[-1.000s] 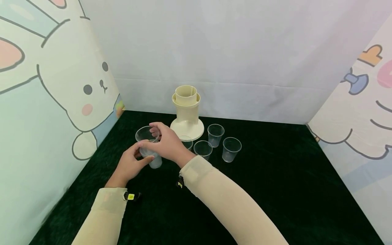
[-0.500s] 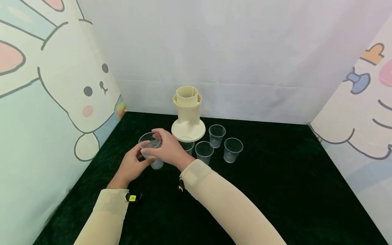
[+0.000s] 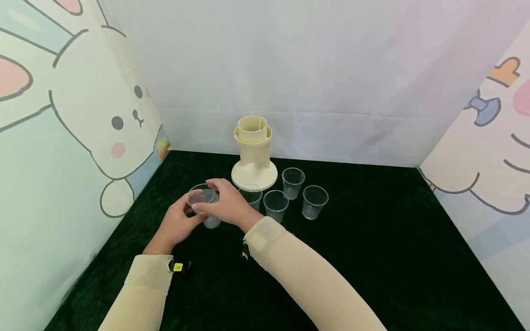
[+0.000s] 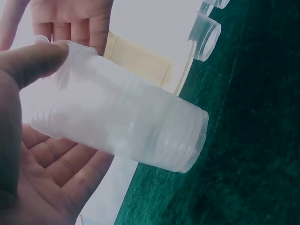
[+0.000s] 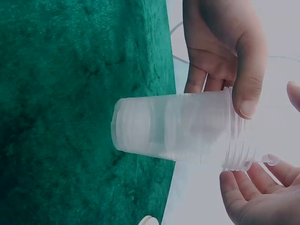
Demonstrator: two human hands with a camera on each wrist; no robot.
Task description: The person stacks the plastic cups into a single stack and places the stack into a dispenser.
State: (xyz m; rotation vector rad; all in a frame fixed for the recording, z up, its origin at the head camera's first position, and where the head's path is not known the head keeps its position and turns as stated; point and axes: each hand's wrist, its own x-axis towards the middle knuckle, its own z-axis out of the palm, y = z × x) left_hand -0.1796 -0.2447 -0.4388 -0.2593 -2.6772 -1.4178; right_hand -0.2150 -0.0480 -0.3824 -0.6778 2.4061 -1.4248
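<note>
Low over the dark green cloth, my left hand (image 3: 175,225) grips a stack of nested clear plastic cups (image 4: 126,108), thumb on one side and fingers round the other. The stack stands fairly upright, with its base (image 3: 212,223) just past the fingers. My right hand (image 3: 228,202) is at the top, its fingers and thumb spanning the rim of the uppermost cup (image 3: 198,186). In the right wrist view, several rims sit close together at the mouth of the stack (image 5: 168,126), and the right fingertips (image 5: 228,180) touch them.
Several single clear cups stand upright to the right, among them a near cup (image 3: 276,204) and an outer one (image 3: 314,202). Behind them is a cream plastic stand (image 3: 254,158) with a round base and an open tube. A white curtain (image 3: 331,82) closes off the back.
My right hand and the uppermost cup's rim have come down closer to the rest of the stack. The left hand has hardly moved, and the single cups and stand are unchanged.
</note>
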